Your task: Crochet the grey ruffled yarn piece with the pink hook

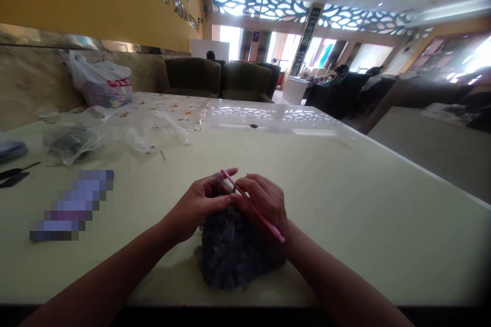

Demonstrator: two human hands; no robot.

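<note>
A pink crochet hook [269, 226] lies slantwise across my right hand [264, 194], whose fingers are closed around it. Its thin end points up and left to the fingertips of my left hand [197, 204]. The left thumb and fingers pinch the top edge of a dark grey crocheted piece [230, 255], with the index finger stretched out. Bulky and textured, this piece hangs down onto the table under both hands. The exact spot where hook and yarn meet is partly hidden by the fingers.
Left on the white table [383, 214] lie a pixelated bluish flat item [76, 204], black scissors [17, 176] and a clear plastic bag [72, 140] with dark contents. A filled white bag [105, 82] stands by the wall. Armchairs [194, 76] are beyond the far edge.
</note>
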